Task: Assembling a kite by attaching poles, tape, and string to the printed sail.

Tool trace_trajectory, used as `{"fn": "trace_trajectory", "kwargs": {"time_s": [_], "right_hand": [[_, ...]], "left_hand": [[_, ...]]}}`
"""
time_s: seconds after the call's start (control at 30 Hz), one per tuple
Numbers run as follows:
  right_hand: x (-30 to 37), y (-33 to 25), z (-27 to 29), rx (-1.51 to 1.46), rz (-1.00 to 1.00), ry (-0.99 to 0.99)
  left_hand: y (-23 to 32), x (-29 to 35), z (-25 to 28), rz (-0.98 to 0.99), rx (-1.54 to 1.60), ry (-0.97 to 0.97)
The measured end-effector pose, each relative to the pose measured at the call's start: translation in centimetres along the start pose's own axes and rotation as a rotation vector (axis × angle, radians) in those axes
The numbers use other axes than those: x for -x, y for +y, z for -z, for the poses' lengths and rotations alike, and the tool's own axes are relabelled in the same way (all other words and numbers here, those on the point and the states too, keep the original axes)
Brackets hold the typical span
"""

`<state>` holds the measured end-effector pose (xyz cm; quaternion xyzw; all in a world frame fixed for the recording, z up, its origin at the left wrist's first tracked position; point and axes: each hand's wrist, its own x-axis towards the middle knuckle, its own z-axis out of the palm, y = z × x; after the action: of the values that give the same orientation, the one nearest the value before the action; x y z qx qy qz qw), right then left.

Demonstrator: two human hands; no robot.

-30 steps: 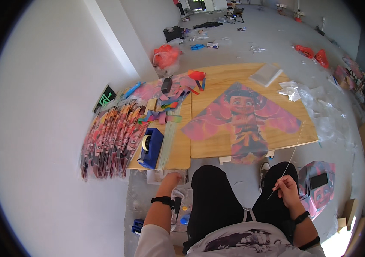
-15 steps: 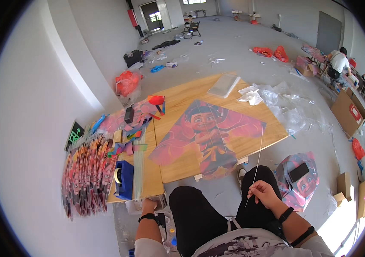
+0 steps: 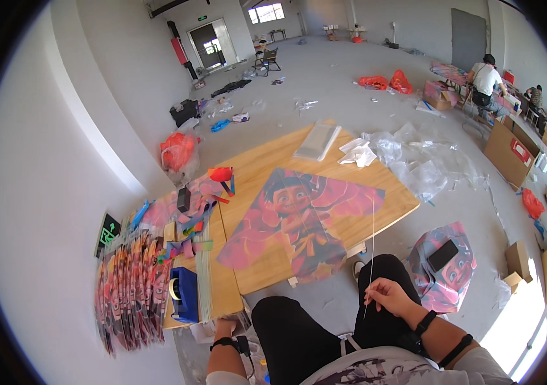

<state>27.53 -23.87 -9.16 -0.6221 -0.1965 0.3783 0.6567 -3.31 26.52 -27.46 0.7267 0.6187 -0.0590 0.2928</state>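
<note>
Kite sheet (image 3: 293,221) lies spread on the desk (image 3: 254,163). On its near right, the right hand (image 3: 389,298) pinches a thin rod (image 3: 373,237) between its fingers (image 3: 373,294). Left of the sheet stands a blue tape dispenser (image 3: 187,295). On the sheet's near left is the left hand (image 3: 225,327), its grip impossible to tell.

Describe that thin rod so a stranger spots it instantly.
Find the wooden table. On its near side, the right hand pinches a thin rod. Unlike the pale strips lying together at the table's left, it is single and held.
</note>
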Motion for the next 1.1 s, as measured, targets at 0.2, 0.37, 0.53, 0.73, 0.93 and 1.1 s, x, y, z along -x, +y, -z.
{"fn": "trace_trajectory", "kwargs": {"time_s": [0.2,0.37,0.53,0.73,0.93,1.1], "right_hand": [[0.0,0.4,0.3,0.013,0.001,0.021],[0.1,0.4,0.5,0.008,0.014,0.016],[-0.2,-0.1,0.3,-0.053,0.03,0.041],[-0.7,-0.6,-0.2,-0.037,0.035,-0.003],[-0.7,0.6,-1.2,-0.024,0.08,-0.017],[-0.5,0.8,-1.6,-0.023,0.079,-0.031]], "left_hand": [[1.4,0.4,-0.4,-0.032,-0.109,0.035],[3.0,3.9,3.3,-0.245,-0.296,-0.193],[2.4,14.6,7.3,-0.488,0.098,0.103],[8.1,21.9,11.5,-0.411,1.066,-0.01],[2.3,12.8,7.9,-0.512,0.474,0.326],[-1.3,8.7,4.5,-0.544,0.272,0.357]]}}
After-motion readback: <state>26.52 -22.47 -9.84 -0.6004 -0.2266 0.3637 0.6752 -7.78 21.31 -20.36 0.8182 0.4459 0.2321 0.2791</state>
